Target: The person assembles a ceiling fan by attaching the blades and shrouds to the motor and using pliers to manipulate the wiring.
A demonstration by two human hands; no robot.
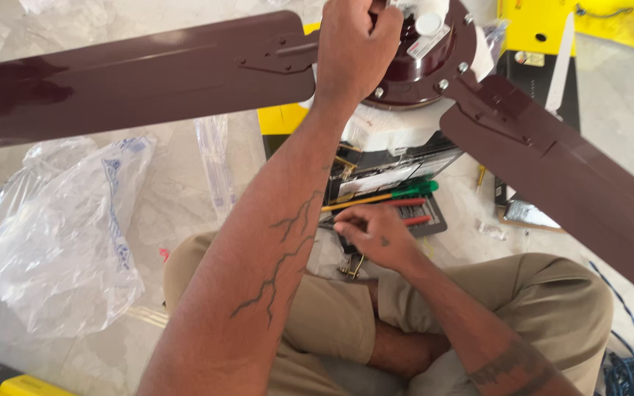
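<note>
marble floor (177, 198) is strewn with plastic bags (60, 242); the maroon fan motor (420, 66) is gripped by the left hand (354, 48), far; a red-handled screwdriver (405, 203) is pinched by the right hand (376, 235), near.

Plastic bags (60, 235) left of fan motor (423, 62)

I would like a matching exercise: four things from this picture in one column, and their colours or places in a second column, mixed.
Things:
1. ceiling fan blade
2. screwdriver
3. plastic bag
4. left hand

Descriptions:
A. clear, crumpled on the floor
B. dark maroon
C. gripping the fan hub
D. green handle, yellow shaft

Pairs: 1-B, 2-D, 3-A, 4-C
</note>
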